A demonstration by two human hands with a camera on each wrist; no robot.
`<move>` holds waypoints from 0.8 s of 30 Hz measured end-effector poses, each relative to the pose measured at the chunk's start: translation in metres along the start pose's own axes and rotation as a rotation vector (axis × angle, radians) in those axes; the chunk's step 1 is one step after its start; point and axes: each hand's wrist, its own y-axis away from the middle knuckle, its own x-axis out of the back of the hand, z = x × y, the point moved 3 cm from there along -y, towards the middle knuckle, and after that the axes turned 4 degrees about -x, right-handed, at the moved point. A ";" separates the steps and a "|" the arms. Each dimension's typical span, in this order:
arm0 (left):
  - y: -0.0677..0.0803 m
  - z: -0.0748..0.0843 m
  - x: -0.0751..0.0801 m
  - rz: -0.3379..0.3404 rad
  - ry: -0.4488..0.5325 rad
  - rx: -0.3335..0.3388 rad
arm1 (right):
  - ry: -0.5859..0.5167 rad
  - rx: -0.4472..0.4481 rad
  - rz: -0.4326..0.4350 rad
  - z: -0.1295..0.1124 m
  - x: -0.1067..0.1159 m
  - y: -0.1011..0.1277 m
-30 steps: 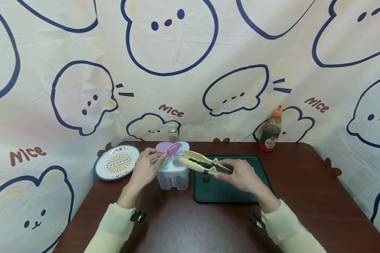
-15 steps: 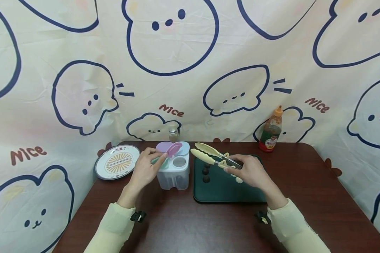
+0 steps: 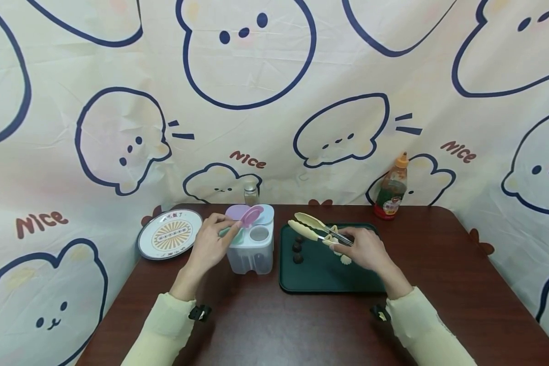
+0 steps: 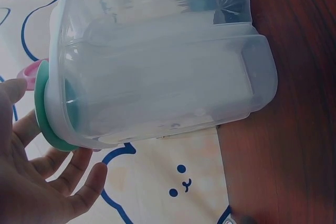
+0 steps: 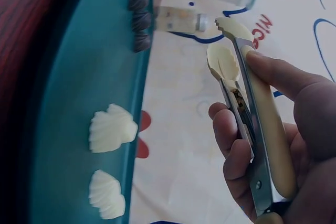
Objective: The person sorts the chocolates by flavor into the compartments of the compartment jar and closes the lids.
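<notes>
A clear plastic storage box (image 3: 249, 256) with several coloured round lids stands left of the tray. My left hand (image 3: 210, 241) is at its top, thumb and fingertips pinching the raised pink lid (image 3: 251, 216). The green lid (image 4: 50, 108) lies beside those fingers in the left wrist view. One round opening (image 3: 258, 234) in the top is uncovered. My right hand (image 3: 363, 248) grips cream-tipped metal tongs (image 5: 265, 124) above the dark green tray (image 3: 320, 279), their tips apart with nothing between them. Ridged dark pieces (image 5: 140, 19) and ridged white pieces (image 5: 111, 128) lie on the tray.
A patterned plate (image 3: 170, 235) leans at the back left. Behind the box stands a small shaker jar (image 3: 250, 193). A sauce bottle (image 3: 391, 190) with an orange cap is at the back right, near the printed cloth backdrop (image 3: 274, 127).
My right hand has moved the tongs rightward, away from the box opening to above the tray, uncovering the opening and the dark pieces. My left hand and the pink lid stay in place.
</notes>
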 end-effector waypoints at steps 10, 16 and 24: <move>0.000 -0.001 -0.001 0.002 0.000 0.002 | 0.056 0.003 0.002 0.019 -0.017 -0.009; -0.001 0.000 0.000 0.017 0.000 -0.011 | 0.068 0.018 -0.003 0.025 -0.026 -0.012; -0.001 -0.001 0.000 0.023 0.001 -0.016 | 0.100 0.003 -0.016 0.027 -0.031 -0.012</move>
